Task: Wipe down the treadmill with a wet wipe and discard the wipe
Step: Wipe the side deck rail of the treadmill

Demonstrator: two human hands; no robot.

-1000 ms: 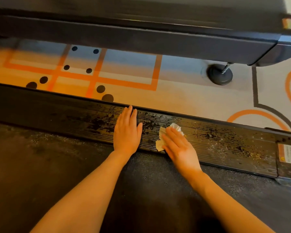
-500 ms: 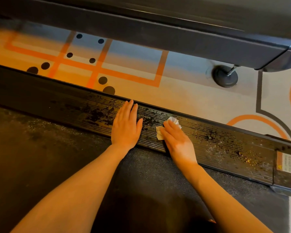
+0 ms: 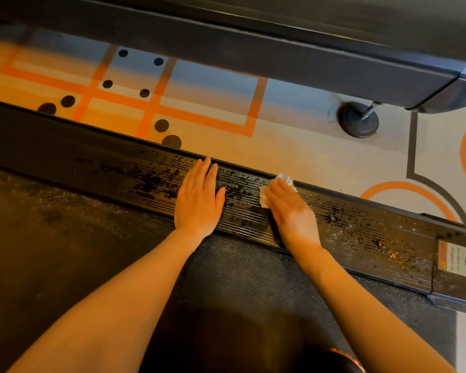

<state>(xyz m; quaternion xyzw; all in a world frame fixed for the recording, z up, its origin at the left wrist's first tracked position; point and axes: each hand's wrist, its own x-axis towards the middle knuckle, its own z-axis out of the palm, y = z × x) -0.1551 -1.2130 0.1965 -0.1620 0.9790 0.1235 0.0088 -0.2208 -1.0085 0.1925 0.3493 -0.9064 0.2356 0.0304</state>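
Since a second ago, the right hand (image 3: 291,211) has carried the small crumpled white wet wipe (image 3: 283,184) a little further toward the outer edge of the ribbed black plastic side rail of the treadmill (image 3: 361,230), while the left hand (image 3: 198,195) has kept its place flat on that rail.

Judging by its crumpled folds, the wipe is light, soft and limp, with no stiffness of its own; damp, it should cling to the ribs rather than slide freely, and it may tear or roll up if dragged hard along the grooves. It is best taken under the flat of the fingers, bunched so that a thick pad sits beneath the fingertips, not pinched at one corner.

Relative to the rail, the wipe lies on its top face near the outer edge, toward the patterned orange and grey carpet floor (image 3: 293,146). It sits under the fingers of the right hand, its white edge showing past the fingertips and at the thumb side. That grip is released: straight fingers press the wipe down without curling round it. The left hand's grip is also released, its palm and fingers spread flat on the rail, just beside the right hand and holding nothing. Dark specks and pale crumbs still cover the rail further right, toward the warning label (image 3: 459,261), so wiping seems far from done.
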